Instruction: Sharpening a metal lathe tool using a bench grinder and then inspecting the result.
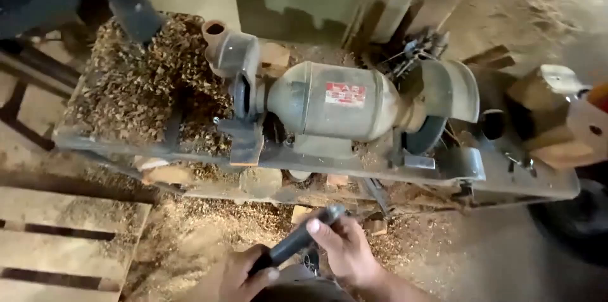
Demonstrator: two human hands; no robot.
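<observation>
Two bare hands are sharing one dark cylindrical tool (297,238) at six o'clock in the head view. We are seeing the left hand (244,276) closing fully around the lower end of the tool, fingers wrapped tight, while the right hand (345,248) is pinching its upper part between thumb and curled fingers. The tool is slanting up toward one o'clock, its rounded grey tip lying just below the front edge of the metal bench (506,181); whether tip and bench are touching, we cannot tell.

One bench grinder (342,109) is sitting at the centre of the bench. We are counting one barrel-shaped grey motor housing bearing a red label, and two wheel guards: a narrow one at nine o'clock of the housing and a broad rounded one at three o'clock, where the dark wheel (421,134) is showing beneath.

One heap of curled metal shavings (142,83), brown and springy in texture, is filling the tray-like end of the bench at ten o'clock. Fine sawdust-like debris (190,232) is covering the floor at seven o'clock. One pale wooden pallet (63,238) with three visible slats is lying at eight o'clock. Rough wooden blocks (548,118) are resting at three o'clock.
</observation>
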